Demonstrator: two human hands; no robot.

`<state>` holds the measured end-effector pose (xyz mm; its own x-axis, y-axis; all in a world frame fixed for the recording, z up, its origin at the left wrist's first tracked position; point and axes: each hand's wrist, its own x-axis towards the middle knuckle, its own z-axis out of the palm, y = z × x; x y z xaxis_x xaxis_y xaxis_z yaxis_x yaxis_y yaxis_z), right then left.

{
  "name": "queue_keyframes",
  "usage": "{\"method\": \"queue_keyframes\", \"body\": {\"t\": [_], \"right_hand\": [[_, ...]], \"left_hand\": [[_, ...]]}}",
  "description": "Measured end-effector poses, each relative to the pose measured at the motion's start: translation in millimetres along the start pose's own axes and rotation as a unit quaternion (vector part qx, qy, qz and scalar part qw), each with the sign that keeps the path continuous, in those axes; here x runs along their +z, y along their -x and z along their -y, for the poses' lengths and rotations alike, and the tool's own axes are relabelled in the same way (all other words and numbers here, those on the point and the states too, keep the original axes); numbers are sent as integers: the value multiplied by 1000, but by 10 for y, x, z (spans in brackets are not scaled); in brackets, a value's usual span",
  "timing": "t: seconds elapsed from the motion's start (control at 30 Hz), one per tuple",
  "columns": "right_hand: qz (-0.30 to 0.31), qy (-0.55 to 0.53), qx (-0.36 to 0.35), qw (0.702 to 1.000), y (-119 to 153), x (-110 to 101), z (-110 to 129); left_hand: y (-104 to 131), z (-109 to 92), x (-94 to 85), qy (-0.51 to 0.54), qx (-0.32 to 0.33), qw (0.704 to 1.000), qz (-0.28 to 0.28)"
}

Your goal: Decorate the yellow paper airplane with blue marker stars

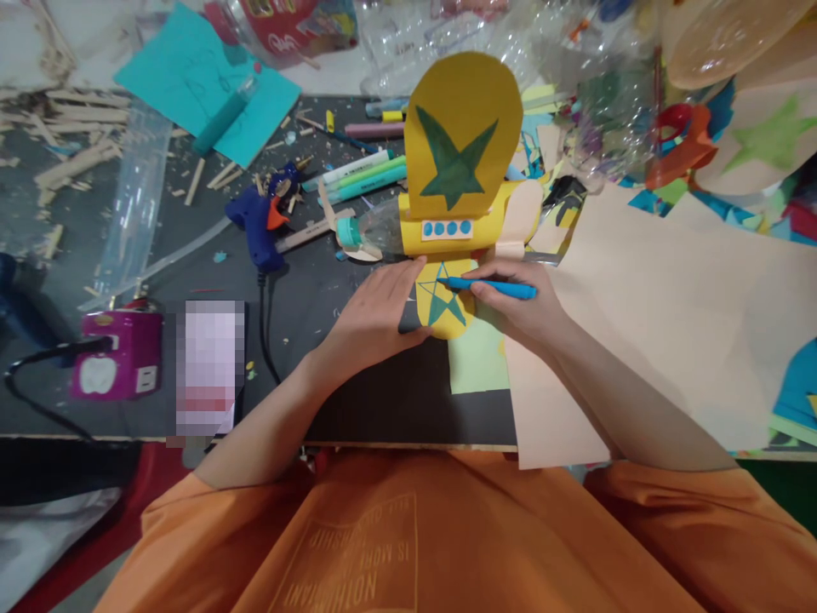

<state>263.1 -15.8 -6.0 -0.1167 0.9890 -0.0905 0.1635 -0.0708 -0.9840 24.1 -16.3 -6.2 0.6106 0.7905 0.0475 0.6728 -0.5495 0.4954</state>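
Note:
A blue marker [504, 288] is pinched in my right hand [529, 298], its tip on a star [447, 308] drawn on the lower yellow wing. The star's lower points are filled green-blue, its upper part only outlined. My left hand [383, 315] lies flat with fingers stretched out, its fingertips and thumb at the wing's left edge. The wing belongs to a model plane with a yellow-wrapped bottle body [491, 238], a teal cap [348, 232] and a propeller. The upper yellow wing [511, 111] bears a fully coloured star, beside a strip with several blue dots [448, 229].
On the left are a blue glue gun [255, 226] with a cord, a purple power adapter [118, 353] and a phone [210, 366]. Several markers [367, 179] lie behind. Large cream paper [657, 332] covers the right; plastic bottles [299, 25] and scraps crowd the back.

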Motion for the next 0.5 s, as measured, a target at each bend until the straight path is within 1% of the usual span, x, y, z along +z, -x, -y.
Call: {"method": "queue_keyframes", "body": {"t": [0.13, 0.23, 0.37, 0.5], "right_hand": [[-36, -23, 9, 999, -2, 17, -12], [-47, -35, 7, 998, -2, 32, -31], [-35, -8, -1, 999, 6, 13, -42], [12, 15, -11, 1000, 12, -19, -32]], "left_hand": [[3, -6, 0, -1, -11, 1000, 3], [8, -4, 8, -4, -11, 1000, 1], [8, 14, 17, -5, -2, 1000, -3], [5, 36, 26, 2, 15, 1000, -7]]}}
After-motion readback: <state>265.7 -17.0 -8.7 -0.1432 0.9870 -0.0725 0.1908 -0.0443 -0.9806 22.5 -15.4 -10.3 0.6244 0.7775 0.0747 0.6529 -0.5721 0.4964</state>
